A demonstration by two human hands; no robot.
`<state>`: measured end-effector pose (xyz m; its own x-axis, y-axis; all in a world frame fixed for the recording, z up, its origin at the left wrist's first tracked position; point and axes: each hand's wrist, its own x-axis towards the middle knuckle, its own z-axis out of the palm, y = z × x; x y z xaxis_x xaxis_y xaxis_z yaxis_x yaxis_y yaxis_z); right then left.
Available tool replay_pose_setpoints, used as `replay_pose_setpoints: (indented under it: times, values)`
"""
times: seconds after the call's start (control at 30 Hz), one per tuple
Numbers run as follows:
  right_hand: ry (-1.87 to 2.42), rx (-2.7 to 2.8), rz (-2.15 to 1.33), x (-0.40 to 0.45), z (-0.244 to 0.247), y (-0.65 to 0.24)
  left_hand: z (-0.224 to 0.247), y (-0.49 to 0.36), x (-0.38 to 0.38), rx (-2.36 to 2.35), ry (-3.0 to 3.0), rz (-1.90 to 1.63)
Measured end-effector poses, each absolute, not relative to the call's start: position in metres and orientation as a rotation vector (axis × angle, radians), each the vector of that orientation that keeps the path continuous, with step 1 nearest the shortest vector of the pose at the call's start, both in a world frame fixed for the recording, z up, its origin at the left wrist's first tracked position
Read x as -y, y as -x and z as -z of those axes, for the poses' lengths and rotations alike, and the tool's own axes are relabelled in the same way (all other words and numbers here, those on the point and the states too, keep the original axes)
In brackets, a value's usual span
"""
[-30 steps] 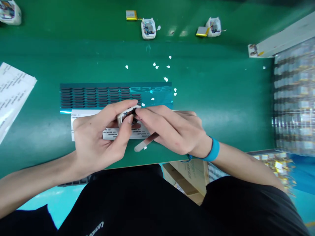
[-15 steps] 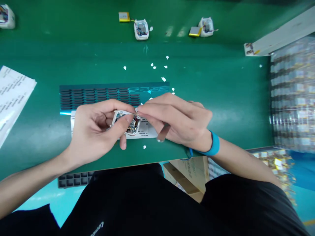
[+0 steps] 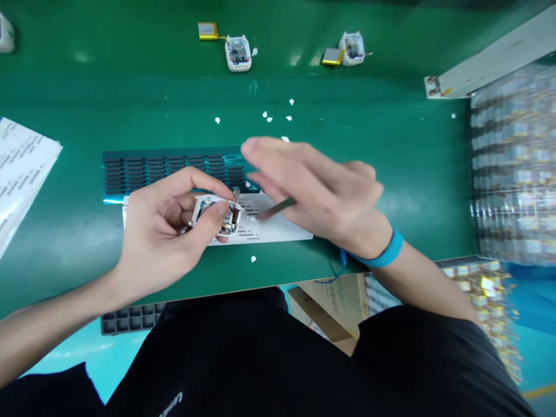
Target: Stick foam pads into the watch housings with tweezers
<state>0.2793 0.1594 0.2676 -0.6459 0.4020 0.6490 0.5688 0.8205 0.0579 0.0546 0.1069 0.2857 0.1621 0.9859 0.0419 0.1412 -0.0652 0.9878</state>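
My left hand [image 3: 163, 231] is closed around the edges of a small white watch-like housing [image 3: 234, 229], its open side with the circuit board facing up. The thumb lies over the board and the index fingertip is at the upper edge. A small round part [image 3: 236, 192] on a thin red wire sticks up beside that fingertip. My right hand [image 3: 324, 194], blurred, is off to the right with its fingers stretched to the left. Held against its palm is a flat metal tool [image 3: 278, 208] that looks like tweezers. Beneath both hands lies a printed white sheet [image 3: 282, 229].
A strip of dark foam pads [image 3: 169, 168] lies behind my hands, with small white round stickers [image 3: 269, 119] scattered nearby. Two open housings [image 3: 238, 55] with yellow-edged batteries [image 3: 207, 31] sit farther back. Clear trays [image 3: 508, 174] stand at right; a label sheet [image 3: 21, 168] at left.
My right hand has drawn back from the housing and risen, its fingers now apart from the part they were touching. The left hand keeps hold of the housing.
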Motion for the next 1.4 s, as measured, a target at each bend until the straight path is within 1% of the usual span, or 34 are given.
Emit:
replay_pose_setpoints:
  times: [0.1, 0.17, 0.23, 0.4, 0.57, 0.63, 0.9, 0.97, 1.0, 1.13, 1.27, 1.3, 1.37, 1.4]
  values:
    - [0.469, 2.517, 0.370, -0.160, -0.270, -0.285, -0.286, -0.055, -0.108, -1.158, -1.405, -1.043]
    - [0.395, 2.561, 0.413, -0.158, -0.271, -0.288, -0.285, -0.057, -0.108, -1.185, -1.421, -1.067]
    - [0.410, 2.570, 0.419, -0.155, -0.272, -0.287, -0.284, -0.058, -0.107, -1.219, -1.449, -1.114]
    - [0.521, 2.582, 0.259, -0.144, -0.267, -0.276, -0.278, -0.062, -0.100, -1.223, -1.416, -1.098]
    - [0.597, 2.598, 0.197, -0.136, -0.264, -0.269, -0.268, -0.063, -0.094, -1.287, -1.515, -1.141]
    - [0.618, 2.577, 0.019, -0.137, -0.264, -0.269, -0.266, -0.061, -0.094, -1.270, -1.541, -1.182]
    - [0.742, 1.980, -1.243, -0.151, -0.263, -0.261, -0.267, -0.051, -0.093, -1.178, -1.640, -1.082]
    - [0.754, 1.827, -1.441, -0.151, -0.262, -0.258, -0.267, -0.050, -0.095, -1.191, -1.671, -1.055]
    - [0.771, 1.780, -1.477, -0.152, -0.262, -0.258, -0.268, -0.050, -0.096, -1.207, -1.694, -1.044]
    - [0.812, 1.762, -1.371, -0.161, -0.267, -0.261, -0.272, -0.050, -0.098, -1.287, -1.844, -1.031]
    - [0.789, 1.743, -1.388, -0.181, -0.274, -0.275, -0.273, -0.048, -0.100, -1.245, -2.149, -0.979]
    - [0.826, 1.784, -1.351, -0.185, -0.275, -0.279, -0.270, -0.048, -0.101, -1.206, -2.222, -0.947]
    - [0.862, 1.857, -1.137, -0.193, -0.275, -0.285, -0.263, -0.047, -0.104, -1.155, -2.299, -0.907]
    - [0.891, 1.885, -1.092, -0.195, -0.275, -0.288, -0.259, -0.047, -0.105, -1.154, -2.311, -0.902]
